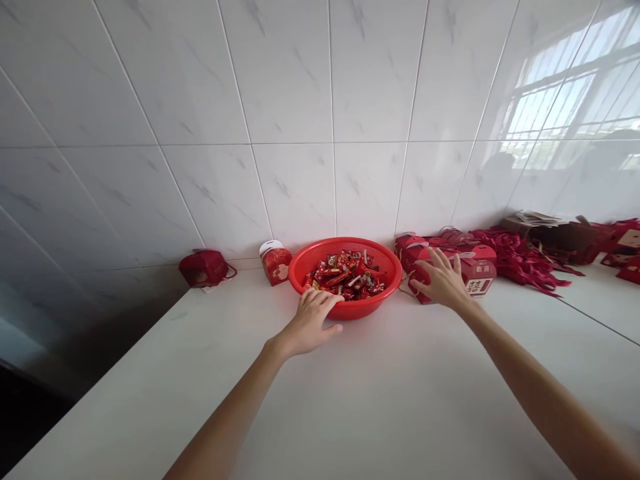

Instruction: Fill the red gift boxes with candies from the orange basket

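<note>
A round red plastic basket (345,310) stands on the white table against the wall. Small wrapped candies (347,273) in red wrappers fill its bottom. My left hand (311,321) is at the basket's front left rim, fingers stretched over it and thumb apart; whether it touches the rim I cannot tell. To the basket's right, my right hand (443,279) has its fingers spread in front of several red gift boxes (483,267) with printed characters, and it partly hides them. Nothing shows in either hand.
Left of the basket are a red and white box (276,263) and a dark red box (204,268) with a cord. On the right lie a heap of dark red ribbons (520,257) and an open brown carton (555,237). A tiled wall (295,100) closes the back.
</note>
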Motion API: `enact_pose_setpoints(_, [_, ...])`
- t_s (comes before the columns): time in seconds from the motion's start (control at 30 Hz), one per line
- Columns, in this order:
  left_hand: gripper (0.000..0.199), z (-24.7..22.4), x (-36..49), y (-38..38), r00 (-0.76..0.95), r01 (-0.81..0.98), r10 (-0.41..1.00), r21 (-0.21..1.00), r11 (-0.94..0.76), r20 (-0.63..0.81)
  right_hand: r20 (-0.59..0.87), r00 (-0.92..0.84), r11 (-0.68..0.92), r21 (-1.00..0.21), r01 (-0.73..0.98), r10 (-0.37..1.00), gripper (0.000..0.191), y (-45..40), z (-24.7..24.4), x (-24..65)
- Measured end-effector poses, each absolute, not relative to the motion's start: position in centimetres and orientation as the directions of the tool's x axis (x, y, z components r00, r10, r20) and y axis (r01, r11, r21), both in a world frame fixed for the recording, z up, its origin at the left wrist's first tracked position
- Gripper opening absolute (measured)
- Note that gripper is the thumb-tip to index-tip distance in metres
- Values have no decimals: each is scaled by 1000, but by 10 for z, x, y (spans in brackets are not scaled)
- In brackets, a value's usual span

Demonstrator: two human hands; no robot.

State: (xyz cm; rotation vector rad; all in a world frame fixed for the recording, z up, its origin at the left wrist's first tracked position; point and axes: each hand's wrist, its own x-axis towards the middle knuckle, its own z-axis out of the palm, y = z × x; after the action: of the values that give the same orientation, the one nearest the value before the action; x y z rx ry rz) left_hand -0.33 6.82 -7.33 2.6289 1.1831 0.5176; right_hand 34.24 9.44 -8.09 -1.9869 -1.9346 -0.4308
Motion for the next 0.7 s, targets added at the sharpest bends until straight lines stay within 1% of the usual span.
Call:
enact_pose_setpoints(0.07, [45, -72, -3, 68, 616, 685, 758, 328, -650, 215, 378, 40, -56, 31, 998, 925, 39, 95, -93, 333])
enact_pose_setpoints(0.17, [46, -71, -3, 66, 617, 694, 763, 324, -643, 193, 373, 112, -136, 38, 990, 921, 42, 95, -104, 333])
enact_pose_setpoints(0.23, [46, -71, -3, 66, 620, 691, 759, 322, -648, 198, 383, 121, -139, 21, 990, 916, 43, 95, -107, 337])
enact_pose_setpoints(0.43, [46, -72, -3, 67, 625, 684, 754, 323, -654, 204, 382, 91, -77, -51, 996, 920, 44, 104, -114, 349])
enact_pose_setpoints(0.5, [46, -72, -3, 67, 626, 684, 754, 325, -653, 200, 413, 105, -78, -83, 994, 905, 45, 106, -116, 348])
enact_pose_setpoints(0.57, [47, -72, -3, 67, 620, 690, 759, 323, -648, 197, 475, 124, -68, -132, 989, 871, 46, 104, -114, 338])
enact_pose_setpoints(0.63, [47, -73, -3, 67, 613, 700, 765, 311, -643, 200, 563, 90, 14, -177, 984, 822, 41, 93, -109, 318])
enact_pose_setpoints(0.67, [47, -74, -2, 67, 610, 705, 766, 301, -642, 204, 615, 37, 100, -188, 977, 788, 36, 85, -107, 305])
enact_pose_setpoints(0.7, [47, -74, -2, 67, 608, 709, 766, 291, -642, 208, 653, -64, 234, -176, 956, 755, 31, 73, -107, 288])
